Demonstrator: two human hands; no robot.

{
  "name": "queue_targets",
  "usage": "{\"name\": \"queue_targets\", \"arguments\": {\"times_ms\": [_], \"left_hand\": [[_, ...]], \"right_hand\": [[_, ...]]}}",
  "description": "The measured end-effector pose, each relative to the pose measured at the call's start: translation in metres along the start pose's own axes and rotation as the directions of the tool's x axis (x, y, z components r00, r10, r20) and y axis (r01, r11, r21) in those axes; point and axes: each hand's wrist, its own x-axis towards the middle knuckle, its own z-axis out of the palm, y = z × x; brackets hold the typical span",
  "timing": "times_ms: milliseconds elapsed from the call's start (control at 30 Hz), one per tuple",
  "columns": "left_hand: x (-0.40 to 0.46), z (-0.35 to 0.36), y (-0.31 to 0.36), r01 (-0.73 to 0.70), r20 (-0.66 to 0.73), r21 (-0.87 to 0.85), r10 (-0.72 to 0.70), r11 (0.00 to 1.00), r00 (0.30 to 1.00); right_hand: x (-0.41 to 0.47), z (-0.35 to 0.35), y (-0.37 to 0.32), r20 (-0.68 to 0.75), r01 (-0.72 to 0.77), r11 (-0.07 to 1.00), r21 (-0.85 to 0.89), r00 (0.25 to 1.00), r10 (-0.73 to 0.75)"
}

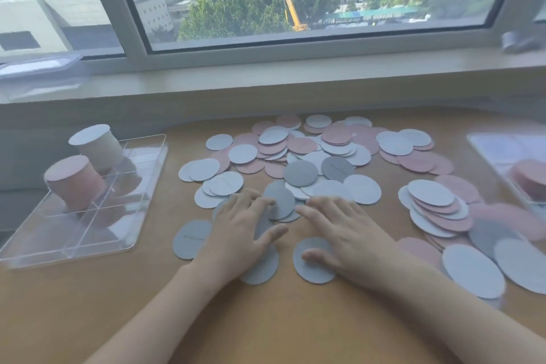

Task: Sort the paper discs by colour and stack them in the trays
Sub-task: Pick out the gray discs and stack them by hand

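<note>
Hands: left hand (pixel 239 233) and right hand (pixel 339 230) flat, fingers spread, pressing grey discs (pixel 280 199).
Discs: loose pile, right of left tray (pixel 88 233).
Risk: sliding drags mixed colours; tall pink stack (pixel 75 183) could topple if bumped.

Both bare forearms reach forward from near desk edge, converging toward desk middle. Left hand (pixel 240 233) lies palm down, fingers straight and slightly spread, thumb angled out to right. Right hand (pixel 339 233) also palm down, fingers extended forward and to left, thumb stretched out to left side. Hands close together, fingertips nearly meeting, not touching. Neither grip curls round anything; fingers flat.
</note>
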Motion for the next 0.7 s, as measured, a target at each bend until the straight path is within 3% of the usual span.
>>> {"name": "queue_targets", "arguments": {"times_ms": [133,267,467,700], "left_hand": [[0.025,0.002,0.008,0.039,-0.113,-0.018,-0.041,0.999,0.993],[0.045,0.011,0.018,0.03,-0.047,-0.088,-0.034,0.996,0.998],[0.041,0.016,0.013,-0.026,-0.027,-0.033,0.025,0.999,0.999],[0.034,0.011,0.014,-0.06,-0.045,-0.069,0.057,0.996,0.997]], "right_hand": [[0.005,-0.002,0.013,-0.106,-0.028,0.991,0.128,0.994,0.042],[-0.002,0.0,0.02,-0.261,-0.147,0.976,0.16,0.948,0.185],[0.001,0.006,0.037,-0.08,-0.335,0.934,0.123,0.935,0.346],[0.003,0.006,0.041,-0.139,-0.331,0.939,0.089,0.93,0.341]]}}
